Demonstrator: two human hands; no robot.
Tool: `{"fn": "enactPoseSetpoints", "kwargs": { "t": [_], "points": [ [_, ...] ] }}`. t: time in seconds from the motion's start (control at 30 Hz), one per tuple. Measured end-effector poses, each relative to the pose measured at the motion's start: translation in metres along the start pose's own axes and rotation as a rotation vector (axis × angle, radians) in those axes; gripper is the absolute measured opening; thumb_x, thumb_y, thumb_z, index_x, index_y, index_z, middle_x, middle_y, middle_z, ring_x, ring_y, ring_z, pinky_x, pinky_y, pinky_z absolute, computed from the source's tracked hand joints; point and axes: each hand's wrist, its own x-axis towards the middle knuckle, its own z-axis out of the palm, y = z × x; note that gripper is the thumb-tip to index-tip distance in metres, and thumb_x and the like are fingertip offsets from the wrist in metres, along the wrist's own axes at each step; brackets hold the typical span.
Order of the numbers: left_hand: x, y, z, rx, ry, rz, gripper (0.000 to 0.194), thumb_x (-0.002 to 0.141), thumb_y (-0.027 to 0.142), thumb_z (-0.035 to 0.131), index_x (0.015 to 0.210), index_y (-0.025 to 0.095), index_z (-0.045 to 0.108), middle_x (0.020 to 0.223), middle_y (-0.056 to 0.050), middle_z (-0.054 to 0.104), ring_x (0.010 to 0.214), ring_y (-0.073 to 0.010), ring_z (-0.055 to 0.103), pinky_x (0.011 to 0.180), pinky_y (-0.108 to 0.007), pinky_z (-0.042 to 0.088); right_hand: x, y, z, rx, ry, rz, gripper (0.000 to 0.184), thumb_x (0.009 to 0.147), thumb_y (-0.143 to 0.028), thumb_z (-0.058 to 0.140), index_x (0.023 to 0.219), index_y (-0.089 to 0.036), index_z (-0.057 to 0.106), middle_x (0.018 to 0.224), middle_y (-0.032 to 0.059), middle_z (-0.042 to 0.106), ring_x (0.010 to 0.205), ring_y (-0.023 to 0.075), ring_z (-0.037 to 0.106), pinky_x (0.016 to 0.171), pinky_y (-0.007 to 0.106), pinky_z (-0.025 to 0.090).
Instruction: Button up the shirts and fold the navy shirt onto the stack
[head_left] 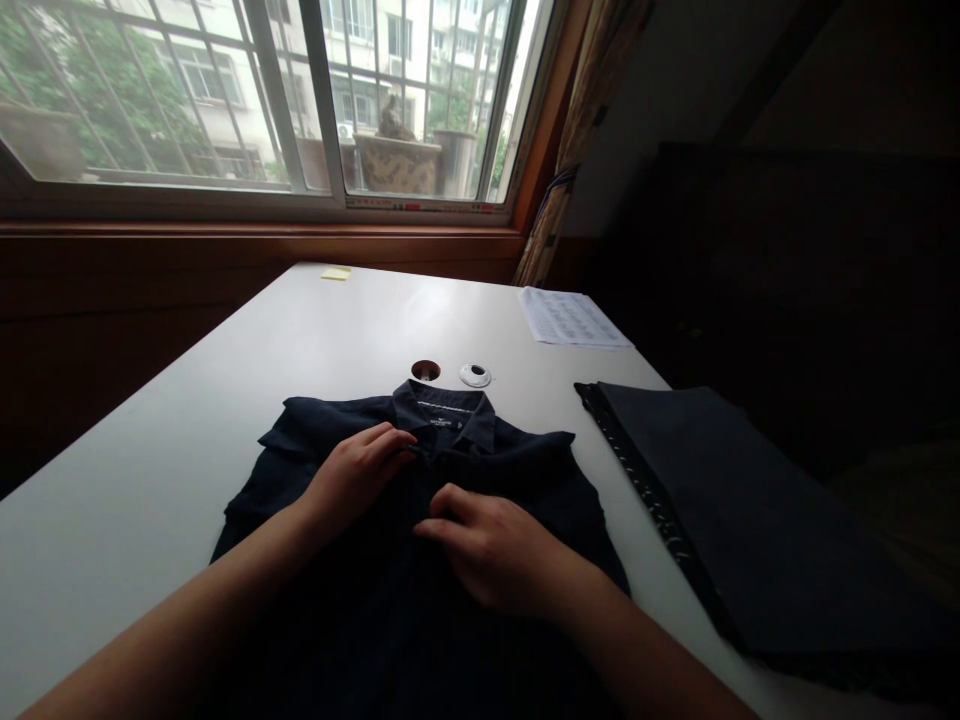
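Note:
A dark navy polo shirt [525, 480] lies face up on the white table [150, 480], its collar [450, 405] pointing toward the window. My left hand [360, 475] rests on the shirt's chest just below the collar, its fingertips pinching the fabric at the placket. My right hand [487, 545] lies a little lower and to the right, fingers curled and pressed onto the front of the shirt. Both hands touch the cloth near its centre line.
A folded dark garment with a patterned edge [750, 530] lies at the right. A printed sheet of paper [570, 318] sits at the far right corner, a yellow sticky note [335, 273] at the far edge. A cable hole [426, 370] and its white cap [475, 375] are beyond the collar.

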Motion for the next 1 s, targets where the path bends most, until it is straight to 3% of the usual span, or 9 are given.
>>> {"fn": "enactPoseSetpoints", "kwargs": {
  "t": [0.13,0.27,0.4,0.57,0.73,0.87,1.0],
  "points": [
    [-0.001,-0.002,0.002,0.001,-0.044,-0.009,0.014,0.094,0.019,0.060,0.106,0.020,0.066,0.094,-0.003,0.067,0.081,-0.0157,0.067,0.071,-0.026,0.054,0.001,0.007,0.007,0.020,0.047,-0.017,0.014,0.093,-0.015,0.056,0.102,-0.020,0.066,0.100,0.0045,0.060,0.076,0.0131,0.057,0.065,0.024,0.047],
    [-0.002,-0.003,0.001,-0.031,-0.038,0.000,0.017,0.094,0.017,0.058,0.108,0.021,0.066,0.102,-0.005,0.063,0.081,-0.0138,0.064,0.070,-0.025,0.054,0.001,0.013,0.011,0.058,0.096,-0.037,0.012,0.097,-0.017,0.054,0.095,-0.018,0.066,0.101,0.0051,0.061,0.078,0.0124,0.058,0.068,0.023,0.048],
    [-0.004,0.005,-0.003,-0.080,-0.016,0.122,0.017,0.093,0.016,0.058,0.107,0.021,0.067,0.108,-0.007,0.060,0.089,-0.0152,0.064,0.076,-0.026,0.054,0.000,0.019,0.011,0.130,0.134,-0.057,0.013,0.097,-0.015,0.053,0.092,-0.018,0.065,0.097,0.0052,0.063,0.078,0.0123,0.058,0.067,0.023,0.047],
    [-0.009,0.017,-0.007,-0.085,-0.225,0.330,0.011,0.094,0.016,0.056,0.096,0.020,0.066,0.089,-0.004,0.063,0.075,-0.0138,0.060,0.067,-0.026,0.047,-0.003,0.025,0.008,0.215,0.137,-0.054,0.011,0.093,-0.011,0.055,0.089,-0.018,0.063,0.097,0.0057,0.064,0.082,0.0143,0.060,0.073,0.026,0.049],
    [-0.011,0.018,-0.006,-0.096,-0.376,0.344,0.008,0.091,0.017,0.058,0.092,0.019,0.065,0.082,-0.003,0.064,0.070,-0.0141,0.059,0.064,-0.027,0.044,-0.005,0.024,0.001,0.286,0.090,-0.012,0.010,0.083,-0.009,0.063,0.086,-0.019,0.061,0.092,0.0045,0.065,0.081,0.0156,0.061,0.072,0.027,0.048],
    [-0.010,0.015,-0.005,-0.135,-0.414,0.340,0.006,0.090,0.019,0.063,0.092,0.021,0.069,0.085,-0.004,0.065,0.076,-0.0151,0.061,0.070,-0.027,0.045,-0.004,0.023,0.000,0.268,0.069,0.012,0.009,0.085,-0.021,0.068,0.092,-0.019,0.064,0.089,0.0041,0.066,0.082,0.0173,0.061,0.073,0.028,0.047],
    [-0.009,0.015,-0.004,-0.140,-0.423,0.313,0.005,0.090,0.019,0.062,0.089,0.020,0.067,0.085,-0.004,0.064,0.076,-0.0150,0.060,0.069,-0.027,0.045,-0.002,0.024,0.009,0.177,0.083,0.027,0.023,0.092,-0.028,0.066,0.113,-0.020,0.065,0.090,0.0038,0.068,0.079,0.0161,0.062,0.072,0.027,0.047]
  ]
}}
